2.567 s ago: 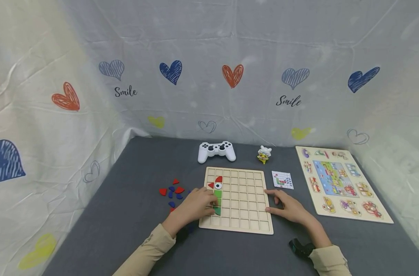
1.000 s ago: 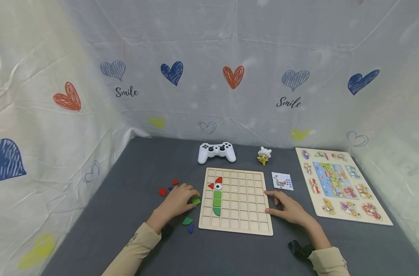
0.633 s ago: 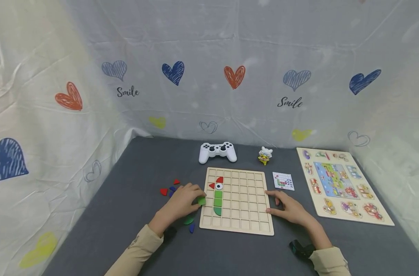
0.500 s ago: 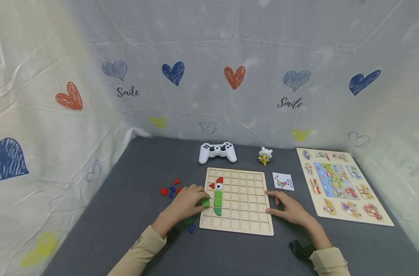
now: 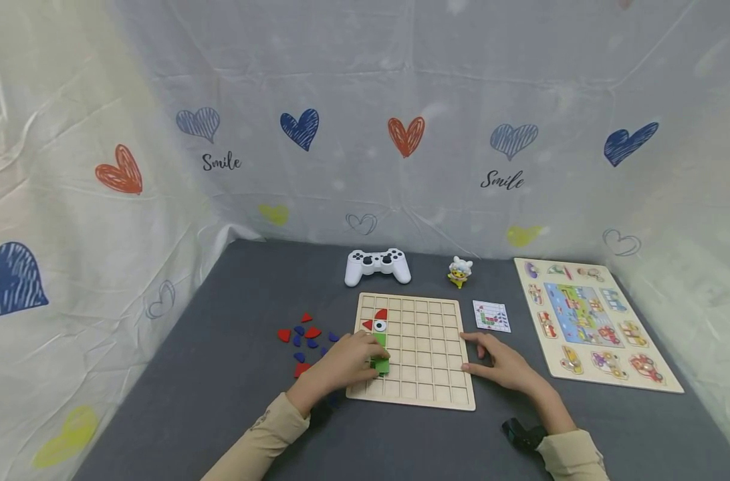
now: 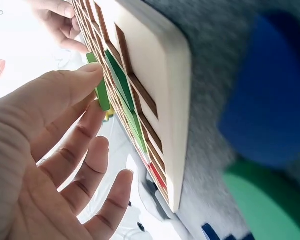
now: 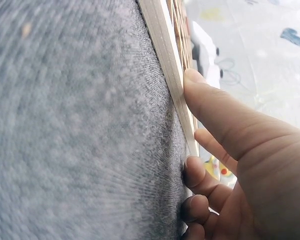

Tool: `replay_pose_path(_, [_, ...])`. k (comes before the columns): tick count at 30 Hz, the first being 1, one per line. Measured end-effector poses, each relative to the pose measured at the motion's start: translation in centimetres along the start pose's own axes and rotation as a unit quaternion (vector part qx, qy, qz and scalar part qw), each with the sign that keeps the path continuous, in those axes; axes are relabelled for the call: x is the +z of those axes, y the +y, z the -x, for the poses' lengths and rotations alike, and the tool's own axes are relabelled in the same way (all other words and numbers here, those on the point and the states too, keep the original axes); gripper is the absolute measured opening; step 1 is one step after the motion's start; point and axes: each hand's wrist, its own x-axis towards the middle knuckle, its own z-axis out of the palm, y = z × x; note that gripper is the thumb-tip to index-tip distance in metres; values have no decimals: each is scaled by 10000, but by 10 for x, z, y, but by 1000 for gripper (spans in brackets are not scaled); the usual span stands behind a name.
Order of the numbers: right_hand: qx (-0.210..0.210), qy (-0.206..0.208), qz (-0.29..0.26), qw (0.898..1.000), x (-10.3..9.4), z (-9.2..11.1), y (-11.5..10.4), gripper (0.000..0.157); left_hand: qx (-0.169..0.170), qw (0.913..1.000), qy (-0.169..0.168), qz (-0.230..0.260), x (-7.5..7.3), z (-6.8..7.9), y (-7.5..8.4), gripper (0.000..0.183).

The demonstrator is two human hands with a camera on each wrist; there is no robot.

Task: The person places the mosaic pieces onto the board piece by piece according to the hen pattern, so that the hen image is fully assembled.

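Note:
A pale wooden grid board [image 5: 428, 347] lies on the dark table. Over its left part my left hand [image 5: 353, 357] pinches a green square tile [image 6: 103, 94] between thumb and forefinger, tilted close over the cells. In the left column of pieces sit a red quarter piece [image 5: 381, 313], a red triangle [image 5: 368, 325], a white eye tile [image 5: 380, 325], light green squares and a dark green quarter piece [image 6: 119, 80]; the hand partly hides them in the head view. At the board's right edge my right hand [image 5: 502, 363] rests, thumb and forefinger touching the side at separate spots.
Loose red [image 5: 284, 335] and blue pieces [image 5: 299, 357] lie left of the board. Behind it are a white game controller [image 5: 378, 266] and a small figurine [image 5: 459, 271]. A pattern card [image 5: 492, 316] and a picture puzzle board [image 5: 599, 321] lie to the right.
My left hand has picked up the green square tile from the table left of the board and carried it right, over the grid. My right hand has stayed at the board's edge.

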Motion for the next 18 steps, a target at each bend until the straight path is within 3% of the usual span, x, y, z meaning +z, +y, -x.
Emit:
replay_pose_path(6, [32,-23,-30,10000,-1,0,0,59,144,9998,-116,2,2,-7,6,27])
replay_pose_path(18, [-1,1,-8,10000,0,0,1,59,38,9991,-365,218,10,-12,7,28])
